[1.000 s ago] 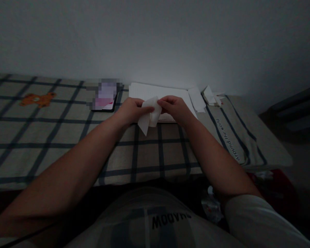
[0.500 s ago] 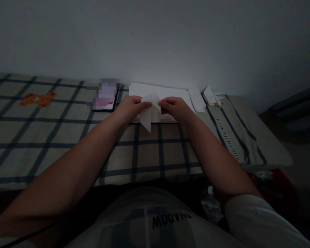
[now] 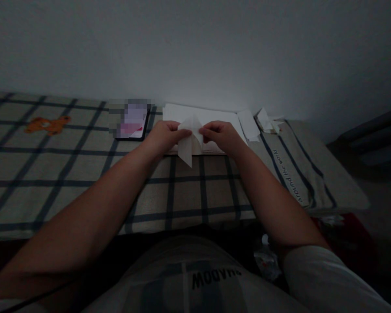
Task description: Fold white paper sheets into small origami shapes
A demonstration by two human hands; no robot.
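Both of my hands pinch one folded white paper [image 3: 188,143] above the checked cloth. My left hand [image 3: 164,135] grips its left side with closed fingers. My right hand [image 3: 220,135] grips its right side, also closed. The paper's point hangs down toward me between the two hands. Behind the hands lies a stack of white sheets [image 3: 211,116] against the wall.
A phone [image 3: 130,124] lies left of the sheets. Loose paper pieces [image 3: 249,124] and small folded scraps [image 3: 267,121] sit at the right by the wall. The checked cloth [image 3: 84,174] has a bear print [image 3: 47,124] at far left. The bed edge drops off at right.
The paper went from crumpled and tilted to a flatter folded shape with its point down. Both hands lifted slightly toward the wall and stayed closed on it.
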